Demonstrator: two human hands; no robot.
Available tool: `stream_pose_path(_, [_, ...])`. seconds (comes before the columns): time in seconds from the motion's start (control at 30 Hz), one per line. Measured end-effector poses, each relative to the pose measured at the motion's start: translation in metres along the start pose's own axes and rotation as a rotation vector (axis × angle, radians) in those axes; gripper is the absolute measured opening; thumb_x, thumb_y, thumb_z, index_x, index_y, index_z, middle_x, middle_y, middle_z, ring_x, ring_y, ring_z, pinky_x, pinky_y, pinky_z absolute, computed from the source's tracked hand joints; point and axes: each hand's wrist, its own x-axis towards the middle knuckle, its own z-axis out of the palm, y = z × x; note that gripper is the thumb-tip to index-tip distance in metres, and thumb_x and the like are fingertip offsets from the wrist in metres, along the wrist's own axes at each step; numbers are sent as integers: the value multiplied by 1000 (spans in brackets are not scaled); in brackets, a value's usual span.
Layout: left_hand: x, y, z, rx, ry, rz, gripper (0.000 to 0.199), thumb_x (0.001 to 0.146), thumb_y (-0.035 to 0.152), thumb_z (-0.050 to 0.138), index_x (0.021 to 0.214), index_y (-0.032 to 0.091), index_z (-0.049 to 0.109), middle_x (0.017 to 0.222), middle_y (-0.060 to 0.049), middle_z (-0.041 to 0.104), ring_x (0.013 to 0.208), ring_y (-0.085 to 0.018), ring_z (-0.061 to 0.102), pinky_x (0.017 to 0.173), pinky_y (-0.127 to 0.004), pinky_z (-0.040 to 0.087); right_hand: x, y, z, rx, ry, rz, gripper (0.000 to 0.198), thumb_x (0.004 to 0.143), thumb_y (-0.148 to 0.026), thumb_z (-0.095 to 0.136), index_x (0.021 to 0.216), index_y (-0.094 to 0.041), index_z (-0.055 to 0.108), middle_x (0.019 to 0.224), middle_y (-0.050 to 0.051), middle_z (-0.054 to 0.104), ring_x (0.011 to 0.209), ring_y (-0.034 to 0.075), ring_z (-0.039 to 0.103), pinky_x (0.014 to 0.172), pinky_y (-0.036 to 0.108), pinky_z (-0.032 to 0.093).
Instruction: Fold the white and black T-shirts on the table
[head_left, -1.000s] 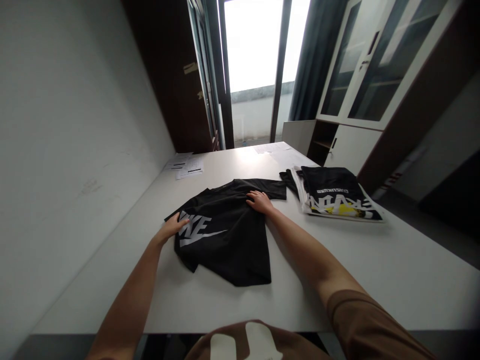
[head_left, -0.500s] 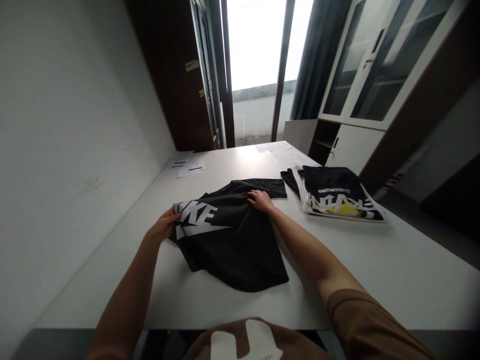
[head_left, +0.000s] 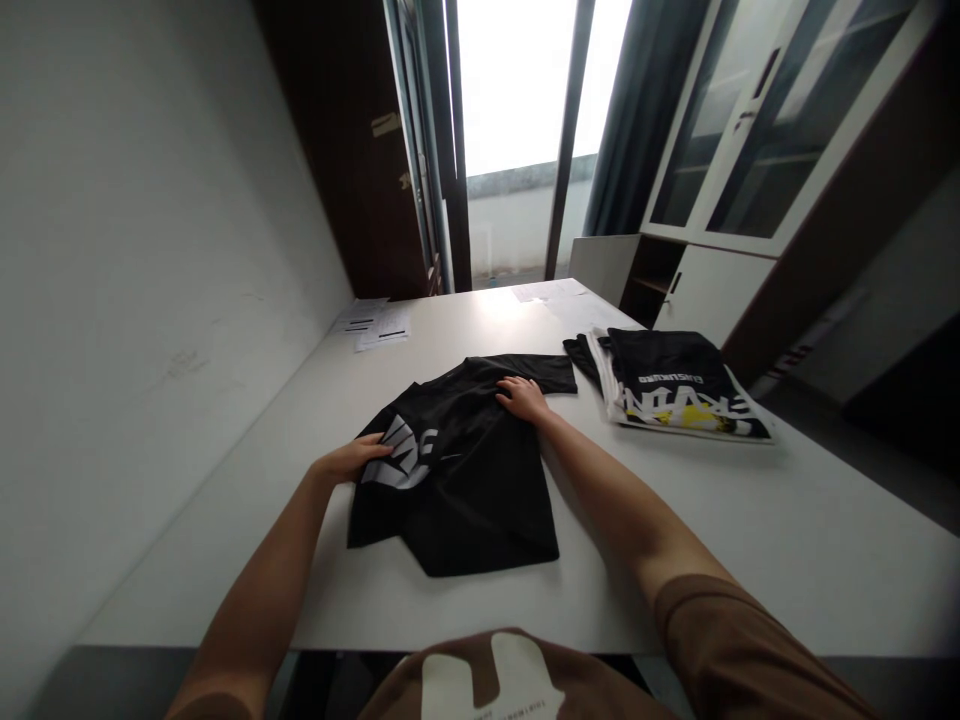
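A black T-shirt [head_left: 480, 500] with a white printed logo lies partly folded on the white table. At its left side my left hand [head_left: 358, 458] is closed on the cloth, with the fabric bunched over part of the print. My right hand [head_left: 523, 398] lies flat on the upper right of the shirt, near a sleeve, fingers stretched out and pressing the cloth. To the right is a stack of folded shirts [head_left: 671, 355], the top one black with white lettering and a yellow print.
The white table [head_left: 810, 540] meets a wall [head_left: 150, 300] on the left. Paper sheets [head_left: 382, 328] lie at its far left, with another sheet [head_left: 551, 290] at the far edge. A cabinet [head_left: 720, 285] stands beyond, one lower door open.
My left hand has moved right and slightly down, gathering the left part of the T-shirt so the logo is creased and partly hidden. My right hand stays in place.
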Motion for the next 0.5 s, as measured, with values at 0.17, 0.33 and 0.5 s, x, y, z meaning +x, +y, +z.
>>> stream_pose_path(0.17, [-3, 0, -8, 75, -196, -99, 24, 81, 36, 81, 85, 15, 71, 74, -6, 66, 69, -19, 65, 62, -27, 50, 1, 1, 1, 7, 10, -8, 45, 99, -47, 56, 140, -29, 62, 152, 7, 53, 144, 28, 41, 121, 55, 25])
stream_pose_path(0.33, [23, -7, -16, 332, 145, 80, 42, 90, 58, 62, 78, 18, 65, 67, -3, 59, 60, -16, 55, 54, -25, 44, 0, 1, 2, 12, 17, -9, 44, 99, -46, 57, 139, -30, 62, 152, 7, 53, 145, 28, 41, 122, 56, 23])
stream_pose_path(0.5, [37, -10, -36, 631, 473, 233, 26, 90, 43, 61, 75, 22, 63, 76, -5, 65, 81, -25, 63, 72, -31, 48, -2, -1, 0, 3, 8, -15, 45, 99, -46, 56, 140, -30, 62, 152, 7, 53, 146, 28, 40, 123, 56, 21])
